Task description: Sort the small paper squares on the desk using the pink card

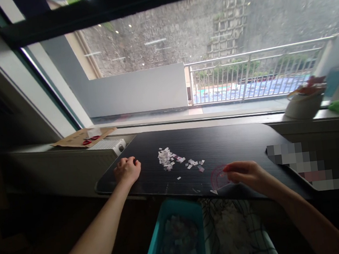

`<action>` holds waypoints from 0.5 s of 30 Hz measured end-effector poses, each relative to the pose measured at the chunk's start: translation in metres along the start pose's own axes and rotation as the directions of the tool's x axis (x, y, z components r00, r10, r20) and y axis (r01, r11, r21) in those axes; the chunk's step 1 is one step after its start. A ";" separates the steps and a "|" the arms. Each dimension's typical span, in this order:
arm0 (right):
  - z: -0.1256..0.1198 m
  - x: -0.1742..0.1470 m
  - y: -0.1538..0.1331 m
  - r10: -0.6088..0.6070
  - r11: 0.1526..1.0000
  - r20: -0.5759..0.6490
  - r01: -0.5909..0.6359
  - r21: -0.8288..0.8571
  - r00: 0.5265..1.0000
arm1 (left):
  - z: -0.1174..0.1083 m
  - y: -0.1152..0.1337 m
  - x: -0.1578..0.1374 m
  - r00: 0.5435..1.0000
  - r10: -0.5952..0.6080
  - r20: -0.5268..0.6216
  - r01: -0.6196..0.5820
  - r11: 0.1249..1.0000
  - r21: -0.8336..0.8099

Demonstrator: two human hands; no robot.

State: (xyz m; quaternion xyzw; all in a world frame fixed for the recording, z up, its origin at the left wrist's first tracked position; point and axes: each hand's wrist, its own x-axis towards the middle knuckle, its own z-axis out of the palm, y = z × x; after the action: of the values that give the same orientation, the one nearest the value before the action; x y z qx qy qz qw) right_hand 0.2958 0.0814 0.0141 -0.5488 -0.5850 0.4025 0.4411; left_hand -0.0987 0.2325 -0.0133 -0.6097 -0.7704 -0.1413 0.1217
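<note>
On the black table [220, 146] lies a loose pile of small white paper pieces [165, 158], some with pinkish print. A smaller scatter of the same pieces [194, 163] is to its right. At the table's left side rests my left hand [128, 169], its fingers curled in; whatever they might hold is hidden. My right hand [248, 173], over the front right part, pinches the edge of a see-through round piece with a pinkish-red rim [215, 178]. Its exact kind is unclear. One white scrap [214, 192] lies near the table's front edge, by this round piece.
Below the front edge stands a teal bin [164, 220] with many paper pieces inside. Beside it, a checked bag [259, 230] holds pale scraps. Red-handled scissors [90, 140] lie on cardboard [68, 141] at left. A pixelated object [301, 165] is at right; a pot [303, 105] stands on the sill.
</note>
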 end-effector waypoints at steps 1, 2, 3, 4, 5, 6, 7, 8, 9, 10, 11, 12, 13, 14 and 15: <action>-0.003 -0.001 0.000 0.012 1.000 0.015 -0.012 -0.007 1.000 | 0.000 0.000 0.000 1.000 0.000 -0.001 0.000 1.000 0.001; -0.004 -0.002 0.001 0.024 1.000 0.028 -0.023 -0.009 0.999 | 0.000 0.000 0.000 1.000 -0.001 0.000 0.001 1.000 0.002; -0.006 -0.002 0.001 0.031 0.999 0.035 -0.031 -0.005 0.999 | 0.000 0.000 0.000 1.000 -0.003 0.001 0.003 1.000 0.003; -0.006 -0.002 0.002 0.036 0.999 0.041 -0.036 0.004 0.999 | 0.000 0.000 0.000 1.000 -0.004 0.002 0.004 1.000 0.004; -0.005 -0.001 0.003 0.037 0.999 0.044 -0.038 0.017 0.998 | 0.000 0.001 0.000 1.000 -0.006 0.003 0.006 1.000 0.004; -0.003 0.000 0.005 0.034 0.999 0.044 -0.035 0.031 0.998 | 0.000 0.001 0.000 1.000 -0.007 0.004 0.007 1.000 0.005; -0.001 0.000 0.006 0.029 0.999 0.045 -0.031 0.041 0.999 | -0.001 0.001 0.000 1.000 -0.008 0.004 0.008 1.000 0.005; 0.000 0.001 0.007 0.025 0.999 0.048 -0.028 0.047 0.999 | -0.001 0.001 0.000 1.000 -0.008 0.004 0.008 1.000 0.005; 0.000 0.000 0.007 0.023 0.999 0.055 -0.026 0.047 0.998 | -0.001 0.001 0.000 1.000 -0.007 0.003 0.007 1.000 0.005; 0.000 -0.001 0.007 0.022 0.999 0.063 -0.024 0.042 0.998 | -0.001 0.001 0.000 1.000 -0.007 0.003 0.007 1.000 0.005; -0.002 -0.003 0.006 0.020 0.999 0.068 -0.023 0.034 0.997 | -0.001 0.001 0.000 1.000 -0.006 0.003 0.006 1.000 0.005; -0.005 -0.005 0.005 0.022 0.999 0.076 -0.024 0.023 0.997 | -0.001 0.001 0.000 1.000 -0.005 0.003 0.005 1.000 0.005; -0.009 -0.007 0.003 0.025 1.000 0.087 -0.026 0.011 0.996 | -0.001 0.001 0.000 1.000 -0.005 0.003 0.005 1.000 0.006; -0.012 -0.009 0.002 0.028 1.000 0.095 -0.028 -0.001 0.995 | -0.001 0.001 0.000 1.000 -0.006 0.004 0.006 1.000 0.007; -0.016 -0.010 0.001 0.031 0.999 0.100 -0.030 -0.011 0.995 | -0.002 0.001 -0.001 1.000 -0.006 0.005 0.006 1.000 0.008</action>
State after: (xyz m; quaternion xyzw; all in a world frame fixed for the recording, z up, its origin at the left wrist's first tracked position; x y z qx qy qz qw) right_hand 0.3110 0.0714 0.0169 -0.5389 -0.5998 0.4333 0.4026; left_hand -0.0972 0.2317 -0.0119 -0.6073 -0.7730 -0.1371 0.1218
